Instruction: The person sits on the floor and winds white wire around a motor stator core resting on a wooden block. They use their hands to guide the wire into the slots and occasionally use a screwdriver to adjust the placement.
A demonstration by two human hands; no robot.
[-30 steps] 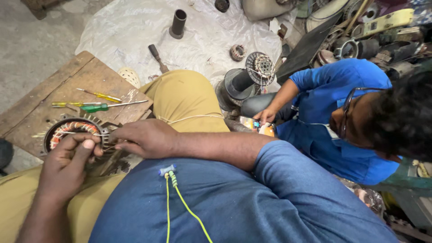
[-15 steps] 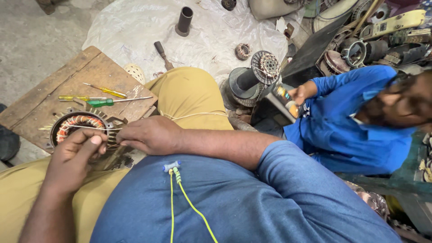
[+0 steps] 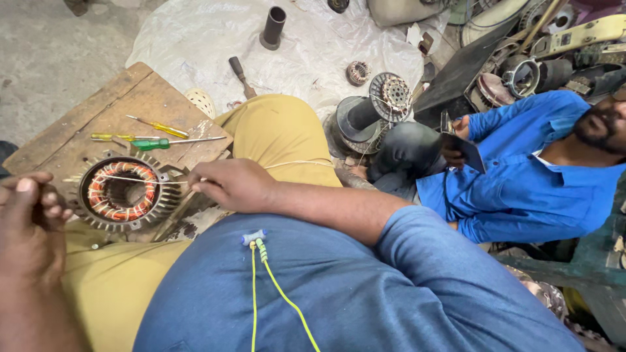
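Left hand [image 3: 26, 221] now withdrawn leftward, off stator [image 3: 124, 191].

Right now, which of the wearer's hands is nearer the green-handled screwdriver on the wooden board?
Right. The right hand lies just below and right of the green-handled screwdriver, past its tip; the left hand is farther off, beyond the copper-wound stator.

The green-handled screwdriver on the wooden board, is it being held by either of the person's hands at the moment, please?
No: the green-handled screwdriver lies loose on the wooden board, while the right hand pinches a thin string and the left hand is off the board.
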